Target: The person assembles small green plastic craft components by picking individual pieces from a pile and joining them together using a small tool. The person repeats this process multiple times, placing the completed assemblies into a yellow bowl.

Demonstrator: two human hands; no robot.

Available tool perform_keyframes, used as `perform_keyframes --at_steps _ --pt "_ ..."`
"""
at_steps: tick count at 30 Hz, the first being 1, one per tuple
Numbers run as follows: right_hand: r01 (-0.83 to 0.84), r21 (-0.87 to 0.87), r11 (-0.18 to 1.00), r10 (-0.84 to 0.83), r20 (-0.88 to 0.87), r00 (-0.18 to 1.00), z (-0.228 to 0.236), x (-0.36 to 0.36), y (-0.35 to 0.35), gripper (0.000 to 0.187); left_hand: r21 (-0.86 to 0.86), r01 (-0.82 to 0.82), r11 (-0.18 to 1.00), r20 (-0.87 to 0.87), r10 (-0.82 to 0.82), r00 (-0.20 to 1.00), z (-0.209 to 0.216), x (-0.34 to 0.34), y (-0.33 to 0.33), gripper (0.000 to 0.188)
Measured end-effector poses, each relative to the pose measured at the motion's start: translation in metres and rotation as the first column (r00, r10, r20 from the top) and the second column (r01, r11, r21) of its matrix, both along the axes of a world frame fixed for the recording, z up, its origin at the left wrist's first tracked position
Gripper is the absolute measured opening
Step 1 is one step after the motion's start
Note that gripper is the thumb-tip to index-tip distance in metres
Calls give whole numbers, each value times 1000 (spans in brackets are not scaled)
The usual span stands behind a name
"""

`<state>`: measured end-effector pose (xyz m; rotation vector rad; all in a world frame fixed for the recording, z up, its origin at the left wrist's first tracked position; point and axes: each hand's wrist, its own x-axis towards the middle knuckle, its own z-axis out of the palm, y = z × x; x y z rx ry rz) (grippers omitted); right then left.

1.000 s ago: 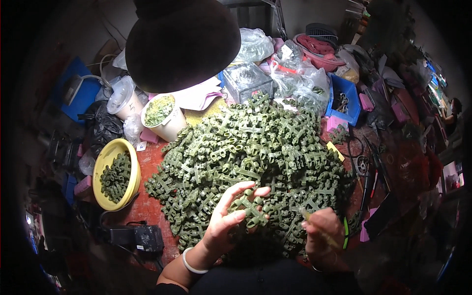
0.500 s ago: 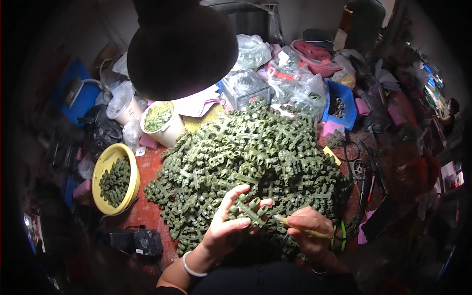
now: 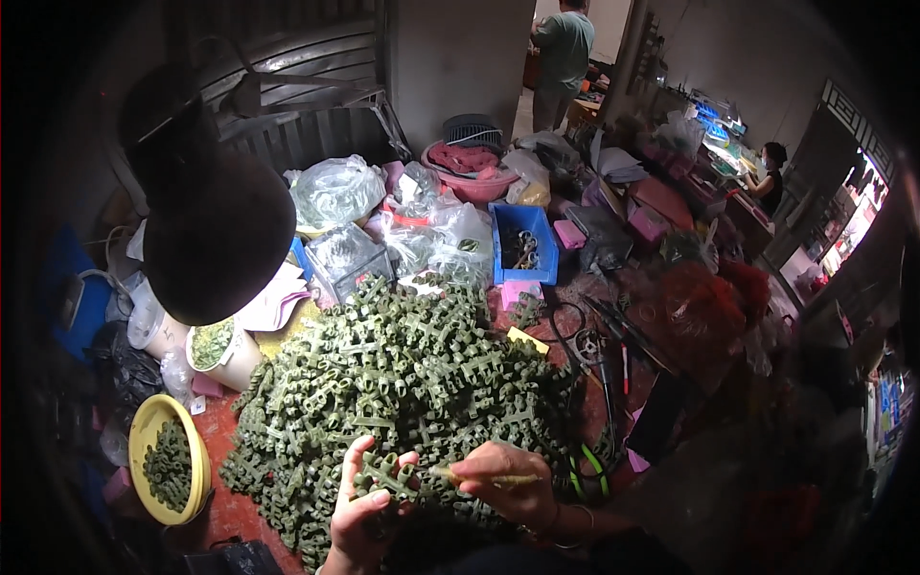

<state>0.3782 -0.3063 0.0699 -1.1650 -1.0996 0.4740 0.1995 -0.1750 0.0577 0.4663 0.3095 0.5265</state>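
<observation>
My left hand (image 3: 359, 522) holds a dark green branched piece (image 3: 385, 476), a short bar with ring-shaped knobs along it, between thumb and fingers. Close to its right, my right hand (image 3: 510, 484) is closed around a slim yellowish stick-like tool (image 3: 498, 477). The tool's tip points left toward the piece; whether they touch I cannot tell. Just beyond both hands rises a big heap of similar green pieces (image 3: 383, 383) on the red table (image 3: 218, 436).
At left stand a yellow basin (image 3: 203, 470) of green pieces and a white bucket (image 3: 240, 362) of green bits. A black lamp (image 3: 225, 240) hangs over the far left. Behind the heap are plastic bags (image 3: 335, 196) and a blue bin (image 3: 537, 225). Cables (image 3: 575, 335) lie right. Two people are farther off.
The view has swung up and to the right, so the table's things appear farther left and two people show clearly. Both hands keep their holds on the green piece and the tool.
</observation>
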Motion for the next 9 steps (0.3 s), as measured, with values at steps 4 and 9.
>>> perform_keyframes --at_steps 4,9 --pt "-5 22 1000 7 -71 997 1 1 0 21 7 15 1000 -5 -15 1000 -5 1 3 78" --pt "-49 -161 986 1 -286 958 -8 1 -4 21 34 183 983 26 -184 983 -1 -6 6 72"
